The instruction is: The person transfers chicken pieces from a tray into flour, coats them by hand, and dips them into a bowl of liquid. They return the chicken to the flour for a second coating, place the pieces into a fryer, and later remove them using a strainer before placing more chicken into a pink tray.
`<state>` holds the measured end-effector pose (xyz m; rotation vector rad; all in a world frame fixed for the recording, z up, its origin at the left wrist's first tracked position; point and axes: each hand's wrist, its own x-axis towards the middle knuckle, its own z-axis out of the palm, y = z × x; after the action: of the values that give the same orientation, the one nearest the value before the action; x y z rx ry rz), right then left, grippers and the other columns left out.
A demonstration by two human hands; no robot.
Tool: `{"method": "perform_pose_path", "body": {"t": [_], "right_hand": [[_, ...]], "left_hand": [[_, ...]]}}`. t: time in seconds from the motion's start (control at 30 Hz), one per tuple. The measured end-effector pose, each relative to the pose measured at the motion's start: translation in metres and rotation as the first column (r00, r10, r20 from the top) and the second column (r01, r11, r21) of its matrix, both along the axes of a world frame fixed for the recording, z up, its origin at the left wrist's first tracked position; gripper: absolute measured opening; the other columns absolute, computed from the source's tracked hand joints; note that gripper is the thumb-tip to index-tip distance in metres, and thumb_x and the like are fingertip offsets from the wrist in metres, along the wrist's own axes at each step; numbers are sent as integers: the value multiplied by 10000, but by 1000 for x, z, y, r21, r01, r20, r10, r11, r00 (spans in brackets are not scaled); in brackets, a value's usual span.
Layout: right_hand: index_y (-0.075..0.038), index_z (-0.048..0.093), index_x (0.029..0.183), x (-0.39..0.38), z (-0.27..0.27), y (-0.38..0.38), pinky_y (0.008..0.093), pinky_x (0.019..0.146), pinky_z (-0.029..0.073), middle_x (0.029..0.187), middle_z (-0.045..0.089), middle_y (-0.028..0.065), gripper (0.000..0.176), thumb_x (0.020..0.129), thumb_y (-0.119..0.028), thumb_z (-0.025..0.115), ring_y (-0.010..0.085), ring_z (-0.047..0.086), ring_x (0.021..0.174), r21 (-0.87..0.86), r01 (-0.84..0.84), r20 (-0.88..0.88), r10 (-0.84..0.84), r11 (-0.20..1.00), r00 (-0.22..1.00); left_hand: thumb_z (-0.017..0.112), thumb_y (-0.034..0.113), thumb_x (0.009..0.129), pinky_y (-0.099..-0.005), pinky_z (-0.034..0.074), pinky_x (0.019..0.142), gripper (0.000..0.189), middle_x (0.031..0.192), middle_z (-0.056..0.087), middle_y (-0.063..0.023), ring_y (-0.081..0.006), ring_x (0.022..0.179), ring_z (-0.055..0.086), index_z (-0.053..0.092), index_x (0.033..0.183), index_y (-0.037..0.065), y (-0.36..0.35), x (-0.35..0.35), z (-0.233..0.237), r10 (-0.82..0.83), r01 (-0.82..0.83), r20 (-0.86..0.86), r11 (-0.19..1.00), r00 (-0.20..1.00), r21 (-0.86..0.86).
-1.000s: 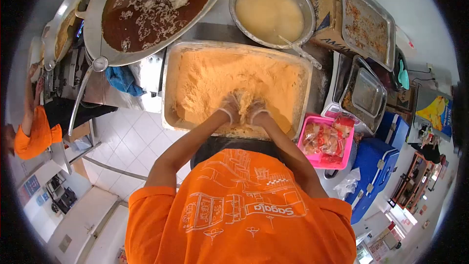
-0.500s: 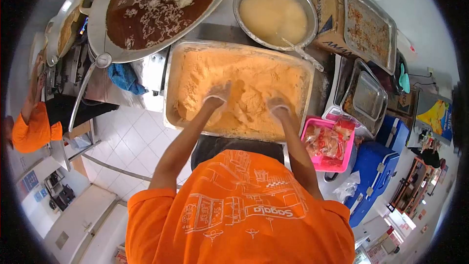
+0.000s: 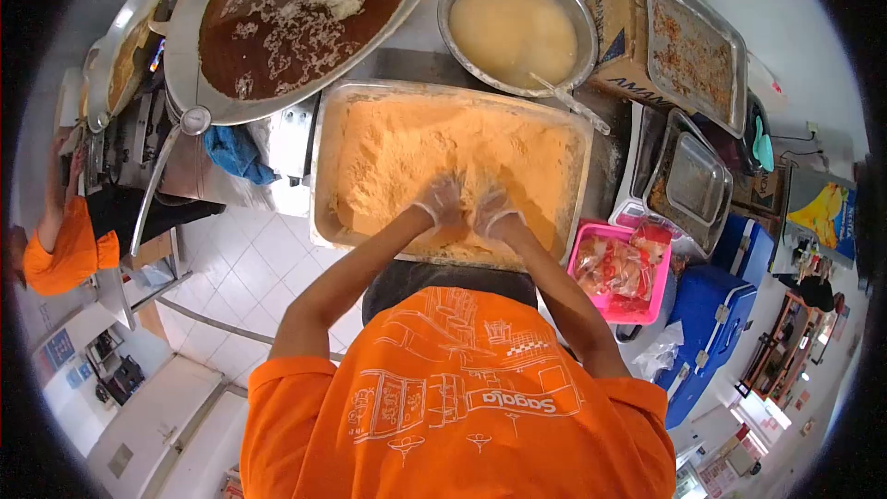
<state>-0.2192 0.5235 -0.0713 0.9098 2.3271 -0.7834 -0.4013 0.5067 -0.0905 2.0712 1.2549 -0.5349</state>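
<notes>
A rectangular, silver metal tray [image 3: 580, 180] of loose, pale-orange powder [image 3: 393, 143] sits at the near edge of the grey steel counter [image 3: 407, 65]. The left hand [image 3: 444, 200] and right hand [image 3: 493, 208], clear-gloved, sit close together in the powder; whether their fingers grasp any (they are blurred) I cannot tell. Best to turn it from the bottom, gently, inside the rim.

tray [image 3: 323, 166]: dull metal is shown, rim scuffed | powder [image 3: 397, 148]: matt, rough, clumped surface is seen | gloves [image 3: 447, 201]: thin translucent plastic is seen, powder-dusted | bowl [image 3: 589, 32]: metal with a soft sheen is shown | basin [image 3: 663, 286]: smooth plastic is seen | carton [image 3: 621, 23]: matt cardboard is shown | rag [image 3: 236, 153]: rough cloth is seen | shirt [image 3: 462, 448]: matt cloth is shown
</notes>
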Motion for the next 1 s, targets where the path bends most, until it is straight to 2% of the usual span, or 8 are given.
{"method": "perform_pose_path", "body": {"t": [0.07,0.17,0.3,0.4,0.57,0.87,0.93,1.0], "right_hand": [[-6,279,1373,14,-1,-23,493,1020,306,1424,259,222,604,847,-243,456,354,397,1224,307,-235,-22,254,922,967],[7,604,982,25,-85,0,334,729,507,911,614,154,368,914,-277,380,215,601,846,877,-435,479,424,-203,769],[-45,636,979,1,2,9,360,712,501,861,633,150,292,857,-241,456,223,613,828,476,-389,42,421,789,906],[-47,632,994,-8,10,29,377,714,495,868,635,158,285,846,-239,483,242,612,820,192,-226,-67,243,955,968],[9,573,1077,-16,9,47,432,740,467,966,623,207,359,862,-274,520,327,592,804,-137,267,-83,-280,954,956],[9,582,1033,33,-5,1,388,668,478,907,620,174,326,868,-264,510,268,596,745,-216,296,26,-298,930,954],[8,594,1007,30,4,-8,379,640,483,876,622,166,311,868,-257,509,257,599,716,-193,249,41,-246,949,969],[8,606,981,21,8,-18,370,612,487,845,625,158,297,868,-249,508,246,601,686,-128,164,67,-156,978,985]], "left_hand": [[523,310,810,-393,455,833,422,1076,599,-187,-303,955,583,571,1119,26,-25,6,-9,-325,347,-178,930,929,116],[492,183,844,-350,439,802,287,1086,577,-168,-218,952,541,613,1055,30,6,-7,8,-134,64,209,948,969,312],[468,335,852,-391,461,763,358,991,621,-171,-275,879,590,635,962,38,26,-3,29,-174,177,35,981,984,-85],[474,344,856,-388,468,696,340,877,642,-147,-267,786,600,661,901,64,32,-18,24,167,-213,312,969,935,121],[428,390,891,-419,456,843,455,1102,597,-179,-311,954,579,578,1116,25,66,-3,42,82,-79,30,992,996,-96],[463,376,890,-370,418,876,461,1256,507,-125,-227,1027,536,487,1251,90,1,-1,-8,350,-190,256,849,901,-494],[543,312,840,-391,416,864,437,1003,570,-178,-348,910,533,498,1157,15,-39,5,4,253,-424,490,863,834,276],[553,317,835,-386,417,868,477,1019,570,-182,-340,937,532,471,1196,16,-22,6,18,57,-63,155,997,986,33]]}}
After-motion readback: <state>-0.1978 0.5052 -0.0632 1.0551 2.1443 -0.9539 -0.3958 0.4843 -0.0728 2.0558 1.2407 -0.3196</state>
